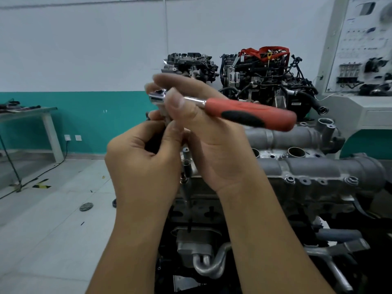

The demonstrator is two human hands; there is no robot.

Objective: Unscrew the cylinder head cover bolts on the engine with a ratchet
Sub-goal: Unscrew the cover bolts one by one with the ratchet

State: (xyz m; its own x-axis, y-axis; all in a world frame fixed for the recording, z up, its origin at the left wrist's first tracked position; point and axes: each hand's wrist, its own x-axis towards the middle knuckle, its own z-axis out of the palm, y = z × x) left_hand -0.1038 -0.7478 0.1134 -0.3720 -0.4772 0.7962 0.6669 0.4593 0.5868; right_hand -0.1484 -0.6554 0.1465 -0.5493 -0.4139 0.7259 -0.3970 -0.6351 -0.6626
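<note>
Ratchet (244,112) raised above the engine (307,172): our right hand (212,145) fingers grip its head, left hand (146,162) fingers pinch the socket underneath.

**Ratchet held up above the engine**

Both hands are raised in front of the engine (307,172); the right hand (212,132) pinches the ratchet (250,112) near its chrome head, red-and-black handle pointing right; the left hand (144,158) grips a part under that head, too hidden to identify; 2 more engines (250,68) stand by the wall; a surface (29,112) stands left.
</note>
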